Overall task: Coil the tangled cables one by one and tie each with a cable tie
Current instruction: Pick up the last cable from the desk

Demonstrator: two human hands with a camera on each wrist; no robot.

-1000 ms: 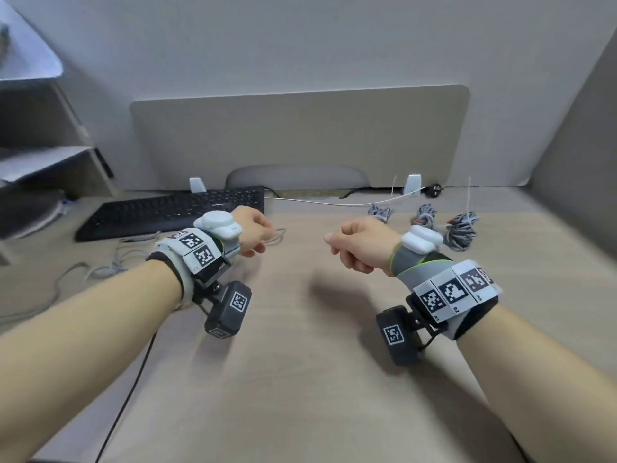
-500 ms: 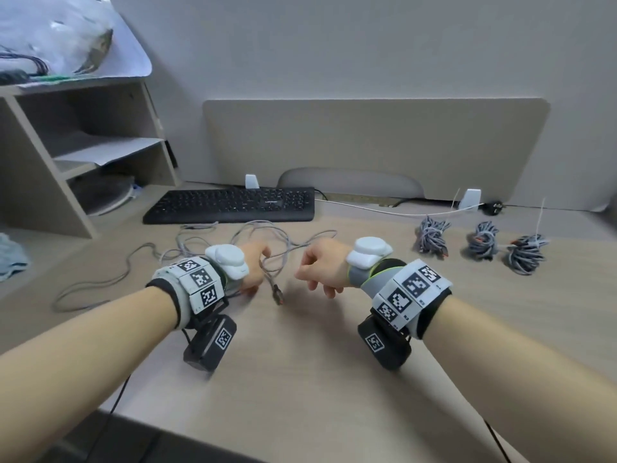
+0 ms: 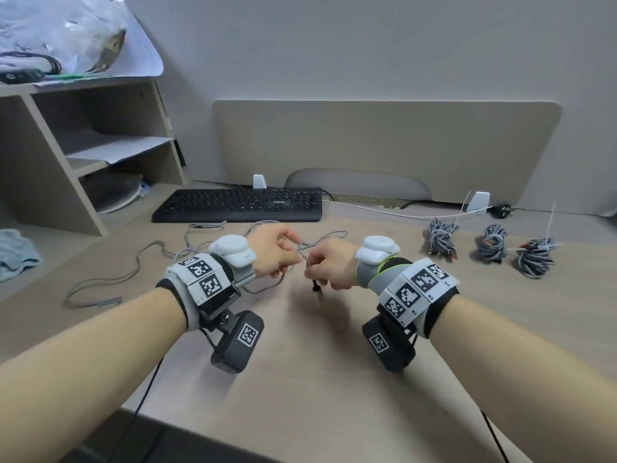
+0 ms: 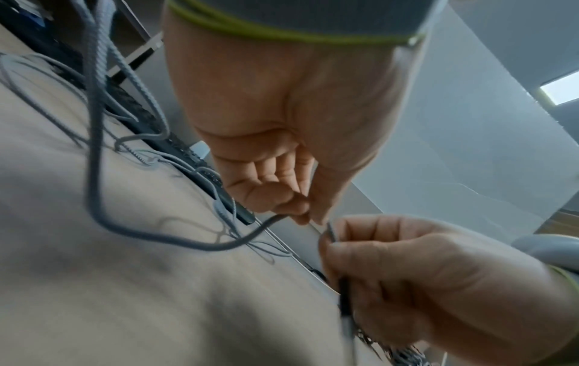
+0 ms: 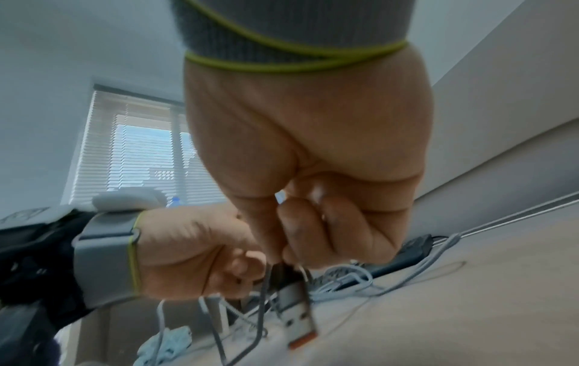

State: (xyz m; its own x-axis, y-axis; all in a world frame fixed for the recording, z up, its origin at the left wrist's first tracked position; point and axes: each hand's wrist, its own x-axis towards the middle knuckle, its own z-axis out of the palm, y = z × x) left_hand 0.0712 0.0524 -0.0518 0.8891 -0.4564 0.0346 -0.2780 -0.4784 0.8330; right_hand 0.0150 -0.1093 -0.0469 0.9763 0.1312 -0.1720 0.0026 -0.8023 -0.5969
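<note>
Both forearms are bare, each wrist wrapped in a grey band (image 3: 384,279) edged with a lime-green cord. White tiles printed with black square codes (image 3: 417,289) ring each wrist, with a rounded white puck (image 3: 233,250) on the far side. A black camera block (image 3: 238,342) bearing its own code tile hangs beneath each wrist, trailing a thin black cable (image 3: 147,392).

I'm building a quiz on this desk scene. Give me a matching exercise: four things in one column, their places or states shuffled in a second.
1. USB plug
2. keyboard
3. tied cable bundles
4. blue cloth

a. far left of the desk
b. hanging below the right hand
c. against the divider
d. in a row, right of the hands

Pairs: 1-b, 2-c, 3-d, 4-a
</note>
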